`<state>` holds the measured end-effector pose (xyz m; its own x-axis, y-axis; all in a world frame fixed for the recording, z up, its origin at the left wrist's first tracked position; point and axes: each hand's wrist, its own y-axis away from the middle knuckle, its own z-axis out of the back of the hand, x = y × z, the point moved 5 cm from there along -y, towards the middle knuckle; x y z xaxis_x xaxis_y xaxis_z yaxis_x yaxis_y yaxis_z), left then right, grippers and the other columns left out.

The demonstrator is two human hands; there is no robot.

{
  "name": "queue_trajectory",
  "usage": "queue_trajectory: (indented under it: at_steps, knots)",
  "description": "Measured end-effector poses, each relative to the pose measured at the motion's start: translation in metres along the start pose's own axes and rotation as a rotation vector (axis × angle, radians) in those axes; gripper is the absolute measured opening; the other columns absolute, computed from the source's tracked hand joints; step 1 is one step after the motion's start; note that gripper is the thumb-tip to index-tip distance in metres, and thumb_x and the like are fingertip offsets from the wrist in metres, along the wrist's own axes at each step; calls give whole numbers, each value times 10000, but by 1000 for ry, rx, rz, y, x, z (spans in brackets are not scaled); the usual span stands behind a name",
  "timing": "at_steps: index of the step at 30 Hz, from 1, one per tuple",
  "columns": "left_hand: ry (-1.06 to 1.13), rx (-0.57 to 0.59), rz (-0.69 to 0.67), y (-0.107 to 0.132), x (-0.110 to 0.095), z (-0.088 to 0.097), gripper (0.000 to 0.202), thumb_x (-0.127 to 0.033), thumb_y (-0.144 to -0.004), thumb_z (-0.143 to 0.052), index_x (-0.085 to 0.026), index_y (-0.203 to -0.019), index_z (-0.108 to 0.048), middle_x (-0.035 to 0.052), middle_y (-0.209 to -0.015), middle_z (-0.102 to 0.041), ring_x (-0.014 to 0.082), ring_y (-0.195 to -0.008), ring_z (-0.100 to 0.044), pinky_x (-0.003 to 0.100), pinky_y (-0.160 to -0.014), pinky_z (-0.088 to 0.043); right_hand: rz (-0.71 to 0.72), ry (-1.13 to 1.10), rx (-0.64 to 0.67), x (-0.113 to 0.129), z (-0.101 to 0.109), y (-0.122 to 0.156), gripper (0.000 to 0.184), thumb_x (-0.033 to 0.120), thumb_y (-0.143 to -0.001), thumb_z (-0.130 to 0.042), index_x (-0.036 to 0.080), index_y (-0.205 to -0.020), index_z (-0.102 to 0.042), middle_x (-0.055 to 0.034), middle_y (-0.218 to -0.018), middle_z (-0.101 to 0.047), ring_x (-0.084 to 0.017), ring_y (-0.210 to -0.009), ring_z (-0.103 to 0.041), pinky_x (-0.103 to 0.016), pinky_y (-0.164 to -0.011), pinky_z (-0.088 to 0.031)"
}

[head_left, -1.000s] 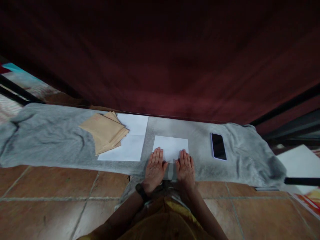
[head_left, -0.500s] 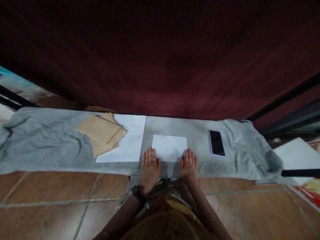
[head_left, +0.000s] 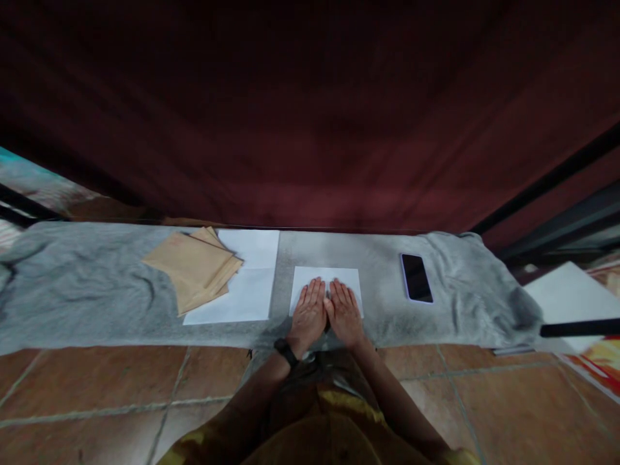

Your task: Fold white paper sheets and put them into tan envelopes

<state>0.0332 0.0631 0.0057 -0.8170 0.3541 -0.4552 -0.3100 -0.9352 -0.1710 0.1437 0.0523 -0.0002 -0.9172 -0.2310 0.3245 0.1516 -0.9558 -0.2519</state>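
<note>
A white sheet of paper point(head_left: 300, 279), smaller than the one to its left, lies on the grey cloth point(head_left: 329, 248) right in front of me. My left hand point(head_left: 310, 315) rests palm down on its left part, fingers stretched out, a dark watch on the wrist. Close beside it, my right hand point(head_left: 345, 313) lies flat on the right part of the sheet, with the two thumbs nearly touching. Both hands cover the near edge of the paper. Neither holds anything.
Brown envelopes point(head_left: 188, 265) lie in a loose pile on a larger white paper point(head_left: 256, 284) at the left. A phone point(head_left: 416, 278) lies to the right. A dark red cloth point(head_left: 310, 129) hangs behind. Below is a tiled floor point(head_left: 121, 381); a white board point(head_left: 571, 303) shows far right.
Both hands have moved inward and slightly forward, from the sheet's two sides onto its middle, and now lie side by side. Paper, envelopes and phone stay put as the view shifts slightly.
</note>
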Motion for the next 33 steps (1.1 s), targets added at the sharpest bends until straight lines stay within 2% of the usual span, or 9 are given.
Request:
queue_trajectory:
  at_steps: [5, 8, 14, 19, 21, 24, 27, 30, 33]
  knots:
    - [57, -77, 89, 0, 12, 12, 577, -271, -997, -400, -78, -1541, -398, 186, -1638, -343, 286, -1548, -272, 504, -1280, -205, -70, 33, -69, -20, 1, 3, 570, 357, -1078, -324, 112, -1593, -328, -178, -1612, -407, -274, -1504, -361, -507, -1231, -293]
    - [94, -131, 150, 1, 21, 17, 578, -297, -993, -427, -92, -1533, -415, 185, -1636, -343, 298, -1546, -273, 515, -1279, -194, -130, 26, -124, -33, 4, 6, 596, 403, -1083, -287, 123, -1609, -296, -185, -1617, -394, -293, -1492, -381, -527, -1225, -283]
    - [55, -220, 245, 8, 35, 22, 585, -293, -1002, -399, -74, -1545, -396, 201, -1635, -333, 314, -1549, -260, 535, -1275, -188, -240, 48, -135, -52, 8, 15, 639, 444, -1076, -278, 40, -1560, -381, -236, -1598, -398, -346, -1480, -391, -550, -1212, -292]
    - [-42, -271, 240, 7, 36, 27, 589, -298, -1014, -390, -30, -1538, -391, 234, -1615, -362, 334, -1543, -273, 545, -1273, -198, -269, 56, -197, -53, 15, 14, 637, 452, -1076, -271, 50, -1554, -397, -252, -1576, -425, -355, -1472, -403, -593, -1204, -293]
    - [-91, -231, 183, -1, 29, 25, 583, -281, -1021, -365, -45, -1553, -366, 207, -1627, -360, 309, -1550, -260, 529, -1271, -224, -239, 49, -180, -46, 15, 5, 618, 423, -1081, -260, 52, -1560, -382, -240, -1589, -413, -338, -1493, -374, -580, -1204, -304]
    - [-169, -104, 41, -18, 11, 15, 575, -237, -1024, -328, -61, -1571, -332, 170, -1640, -356, 263, -1558, -245, 487, -1269, -258, -120, 16, -76, -25, 10, -16, 573, 347, -1084, -232, 62, -1554, -394, -200, -1610, -398, -296, -1517, -337, -525, -1211, -323]
    - [-218, 2, -60, -33, 0, 2, 571, -170, -1005, -308, -57, -1563, -352, 163, -1633, -371, 247, -1557, -246, 466, -1271, -258, -4, -2, -1, -8, 1, -34, 536, 286, -1076, -238, 102, -1541, -432, -171, -1587, -450, -267, -1504, -364, -518, -1218, -318]
    - [-248, 54, -56, -40, 3, -7, 571, -148, -990, -313, -56, -1548, -385, 172, -1620, -391, 257, -1550, -267, 472, -1267, -256, 20, 25, 13, -5, -7, -42, 503, 251, -1068, -288, 105, -1510, -480, -167, -1561, -488, -262, -1480, -405, -502, -1219, -319]
    - [-262, 43, -18, -41, 14, -8, 565, -182, -1004, -305, -51, -1547, -387, 174, -1624, -381, 256, -1548, -275, 473, -1264, -254, 25, 73, -2, -12, -11, -40, 488, 252, -1062, -349, 92, -1502, -485, -173, -1572, -470, -270, -1484, -397, -497, -1221, -307]
